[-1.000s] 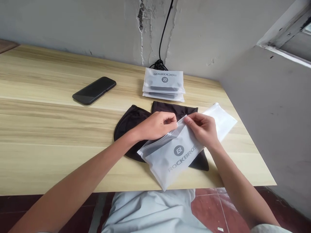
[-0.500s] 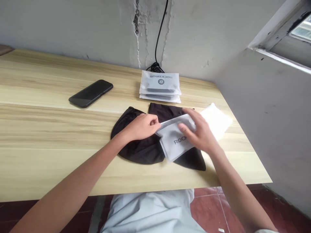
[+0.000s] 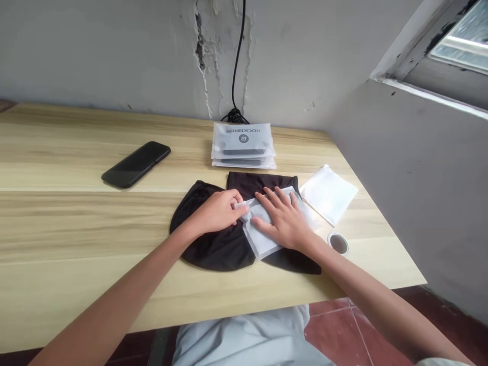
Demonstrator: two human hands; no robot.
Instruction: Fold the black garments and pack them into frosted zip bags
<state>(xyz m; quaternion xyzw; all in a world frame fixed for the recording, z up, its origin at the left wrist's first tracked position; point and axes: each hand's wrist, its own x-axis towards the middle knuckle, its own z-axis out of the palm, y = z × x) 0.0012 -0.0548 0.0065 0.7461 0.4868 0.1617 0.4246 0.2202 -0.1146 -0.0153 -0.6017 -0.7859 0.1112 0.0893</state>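
Note:
A frosted plastic pouch lies on top of black fabric pieces spread on the table. My left hand pinches the pouch's upper left corner between thumb and fingers. Flat across the pouch, with fingers spread, rests my right hand, covering most of its printed face. Right of the fabric lies another white pouch, flat on the wood.
Toward the wall sits a stack of ROCKBROS pouches with dark contents, beside a coiled black cable. A black phone lies to the left. Near my right forearm is a round grommet hole in the table.
My right hand has gone from gripping the pouch's right side to lying flat on it. The pouch now lies flatter on the fabric. My left hand still holds its corner.

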